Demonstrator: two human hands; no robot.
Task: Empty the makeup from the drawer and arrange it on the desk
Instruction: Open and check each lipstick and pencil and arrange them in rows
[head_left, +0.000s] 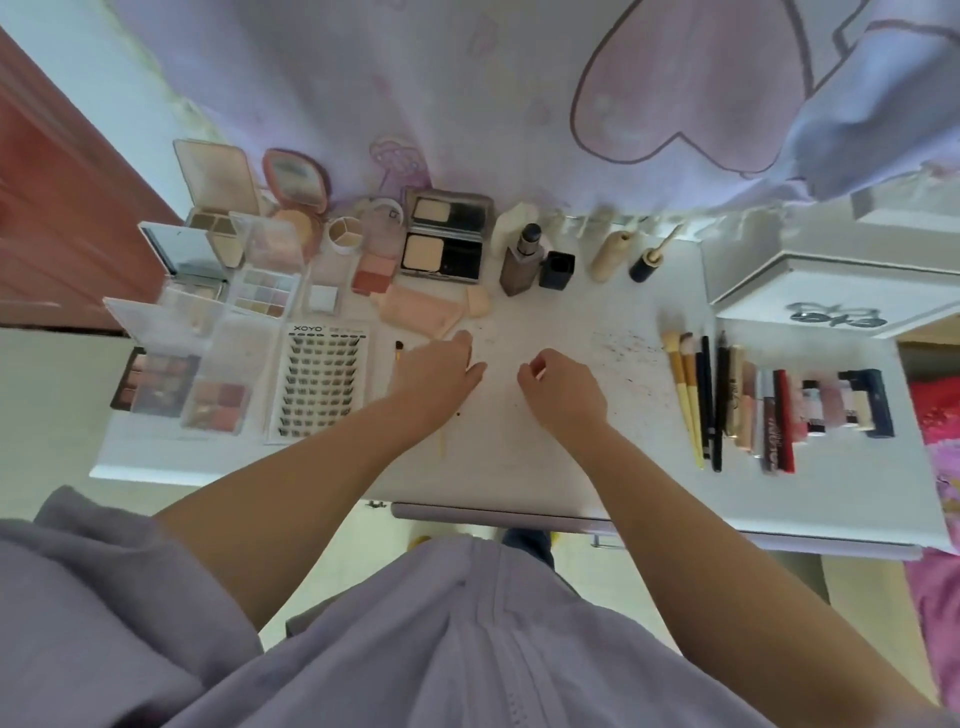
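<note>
- Left hand (439, 371) lies flat with relaxed fingers at frame center; right hand (563, 387) beside it, loosely curled, holding nothing visible.
- Palettes (208, 332) crowd the desk (545, 467) left; brushes (685, 384) and lipsticks (810, 405) right.
- Curtain (467, 104) drapes behind.

A home bedroom with a dressing corner. A white surface (571, 312) in the frame's middle carries open eyeshadow palettes (208, 332), a false-lash card (319, 382) and makeup brushes (685, 384). A lilac curtain with a pink heart (691, 88) hangs across the top, and bright pink bedding (940, 415) shows at the right edge.
</note>
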